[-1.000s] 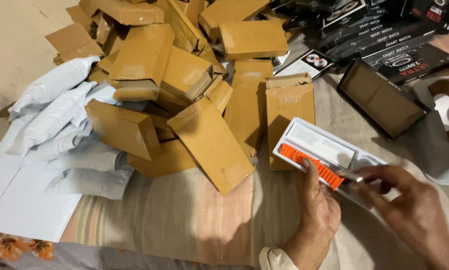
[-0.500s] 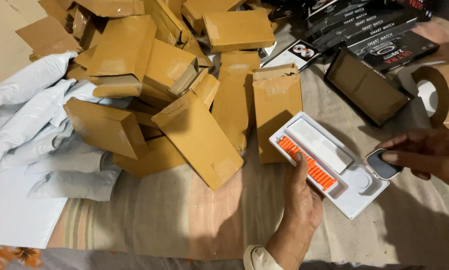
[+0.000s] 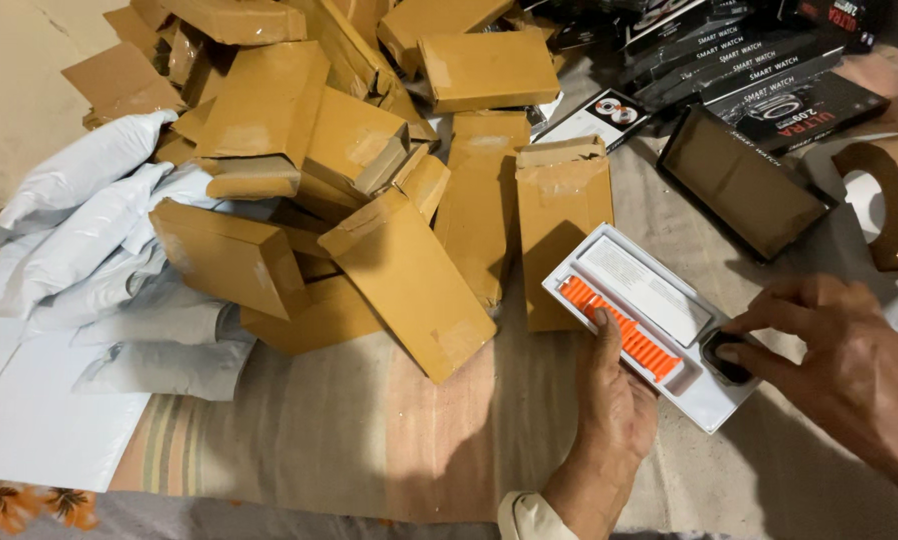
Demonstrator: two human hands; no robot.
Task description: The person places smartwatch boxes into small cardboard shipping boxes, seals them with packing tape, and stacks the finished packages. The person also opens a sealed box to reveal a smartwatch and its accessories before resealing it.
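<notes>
White tray (image 3: 704, 395) lying on the striped cloth (image 3: 349, 440), just right of the heap of brown cardboard boxes (image 3: 369, 200); it carries an orange strap (image 3: 629, 335) and a dark watch body (image 3: 726, 357). Left hand (image 3: 614, 400), fingers together, steadies the tray's near edge; right hand (image 3: 839, 370) pinches the watch body with its fingertips. White mailer bags (image 3: 99, 270) lie far left

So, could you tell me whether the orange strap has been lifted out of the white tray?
No, the orange strap lies in the white tray, under the left hand thumb.
</notes>
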